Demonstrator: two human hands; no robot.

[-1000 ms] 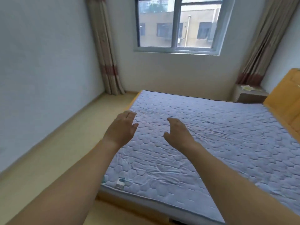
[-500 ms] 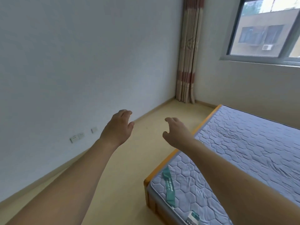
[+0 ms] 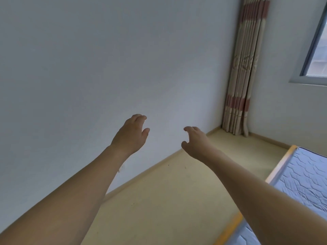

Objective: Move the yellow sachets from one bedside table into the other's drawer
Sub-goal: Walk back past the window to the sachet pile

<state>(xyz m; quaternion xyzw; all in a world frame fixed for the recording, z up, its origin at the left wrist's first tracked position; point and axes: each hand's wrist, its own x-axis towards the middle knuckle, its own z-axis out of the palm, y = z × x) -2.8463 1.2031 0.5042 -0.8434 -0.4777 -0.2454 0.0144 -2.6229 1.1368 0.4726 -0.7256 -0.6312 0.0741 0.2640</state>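
While no sachet or desk shows, I'm between steps | left hand [image 3: 131, 134] and right hand [image 3: 195, 141] released, empty | next: find a bedside desk

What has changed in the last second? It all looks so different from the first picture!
The head camera has swung left: the bed slid to the right edge, the window is almost out of frame, and the far bedside table is gone from view. A bare wall and floor now fill the picture. The left hand and right hand stay stretched forward, open and empty; nothing was picked up or let go.
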